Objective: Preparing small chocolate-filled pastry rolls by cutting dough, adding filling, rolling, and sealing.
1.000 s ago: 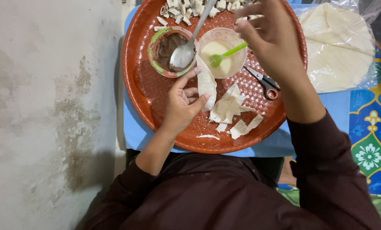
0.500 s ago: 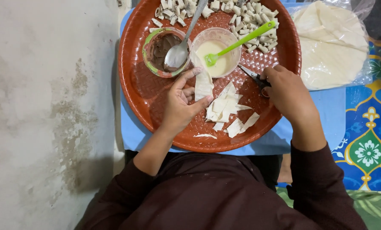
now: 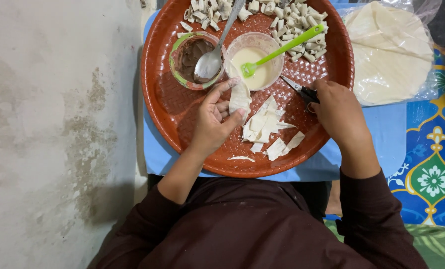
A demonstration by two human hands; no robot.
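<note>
Fingers of the left hand (image 3: 213, 118) pinch a dough strip (image 3: 240, 97) just below the cup (image 3: 256, 61); the right hand (image 3: 338, 110), right of it, closes around scissors (image 3: 302, 91).

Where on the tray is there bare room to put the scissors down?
Bare tray lies left of the left hand, below the brown bowl. A smaller patch lies between the dough scraps and right hand. The top is crowded with rolled pieces.
</note>
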